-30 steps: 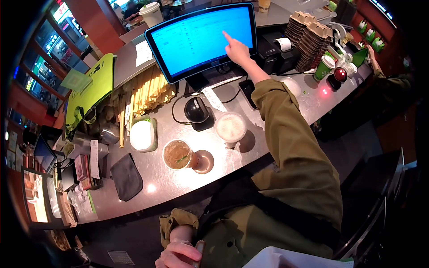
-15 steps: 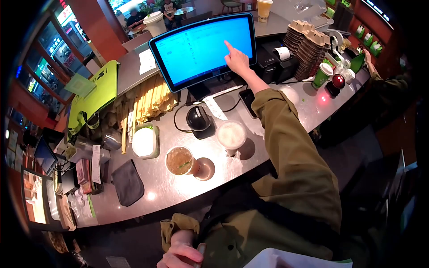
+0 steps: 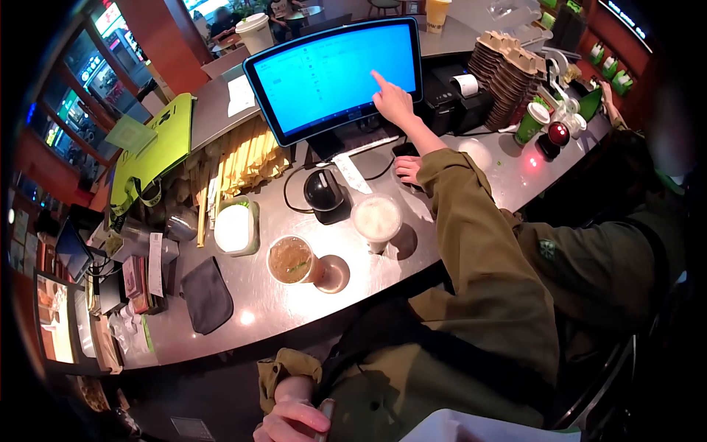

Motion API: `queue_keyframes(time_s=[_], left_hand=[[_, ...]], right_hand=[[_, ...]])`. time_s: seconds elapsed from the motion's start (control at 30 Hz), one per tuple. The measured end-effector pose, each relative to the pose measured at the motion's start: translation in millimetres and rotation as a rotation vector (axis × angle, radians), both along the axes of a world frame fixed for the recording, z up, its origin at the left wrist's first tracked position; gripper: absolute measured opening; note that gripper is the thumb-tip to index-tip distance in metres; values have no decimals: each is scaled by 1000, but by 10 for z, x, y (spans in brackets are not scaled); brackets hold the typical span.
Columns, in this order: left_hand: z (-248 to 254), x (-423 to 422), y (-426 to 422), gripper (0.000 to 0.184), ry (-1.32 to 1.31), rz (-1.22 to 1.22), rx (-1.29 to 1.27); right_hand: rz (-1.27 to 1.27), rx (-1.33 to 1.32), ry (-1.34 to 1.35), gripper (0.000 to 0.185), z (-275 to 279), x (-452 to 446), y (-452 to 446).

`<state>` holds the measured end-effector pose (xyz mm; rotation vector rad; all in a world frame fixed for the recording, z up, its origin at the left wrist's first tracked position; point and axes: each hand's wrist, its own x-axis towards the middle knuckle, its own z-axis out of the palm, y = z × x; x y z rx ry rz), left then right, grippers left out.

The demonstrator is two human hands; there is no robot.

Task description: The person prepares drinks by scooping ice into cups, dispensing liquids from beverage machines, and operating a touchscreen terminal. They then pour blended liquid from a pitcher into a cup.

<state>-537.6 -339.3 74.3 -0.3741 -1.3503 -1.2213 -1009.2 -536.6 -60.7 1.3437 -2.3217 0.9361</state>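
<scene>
My right hand (image 3: 393, 101) points with its index finger stretched out at the blue-lit touchscreen monitor (image 3: 339, 77), the fingertip at or close to the glass; it holds nothing. Low in view, my left hand (image 3: 293, 421) is curled round a thin, narrow object (image 3: 326, 418) whose kind I cannot make out. On the steel counter before me stand a cup of brown iced drink (image 3: 289, 259) and a cup with a pale foamy top (image 3: 376, 218). Behind them sits a black rounded scanner-like device (image 3: 323, 190) on a stand.
A co-worker's hand (image 3: 407, 169) rests by a dark phone-like object (image 3: 404, 150) under my right arm; their sleeve (image 3: 589, 258) is close on my right. Around are paper-wrapped straws (image 3: 250, 158), a white-lidded tub (image 3: 236, 228), a dark cloth (image 3: 208, 296), cup carriers (image 3: 504, 74) and a printer (image 3: 460, 103).
A co-worker has come in from the right and put a hand on the counter beneath my right arm. My right hand stays at the screen, barely shifted. The view has tilted slightly.
</scene>
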Motion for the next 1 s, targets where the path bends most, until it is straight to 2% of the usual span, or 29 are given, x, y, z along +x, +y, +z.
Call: queue_keyframes(time_s=[0.1, 0.17, 0.27, 0.3, 0.4, 0.53, 0.57, 0.8, 1.0], left_hand=[[-25, 32, -31, 35, -77, -66, -13], [42, -61, -40, 35, 39, -124, -35], [-20, -45, -58, 35, 31, -115, -57], [-58, -17, -56, 35, -1, -89, -58], [-100, -10, -96, 34, 11, -127, -91], [-87, -48, -185, 34, 6, -189, -133], [-80, -56, -190, 34, 1, -195, -134], [-93, -93, -136, 36, 57, -70, -139], [-84, -126, -126, 37, 65, -76, -114]], right_hand=[[25, 41, 5, 58, 56, -13, -79], [38, 60, -7, 60, -4, 24, -52], [-47, 3, -3, 53, -110, 150, -30], [-65, 35, 6, 45, -130, 167, -22], [-25, -71, -3, 38, -177, 143, -35], [13, -164, 8, 46, 20, 105, -90], [35, -135, 4, 53, 62, 95, -95], [32, 27, -22, 62, -11, 46, -88], [4, 186, -75, 71, 53, 108, -20]])
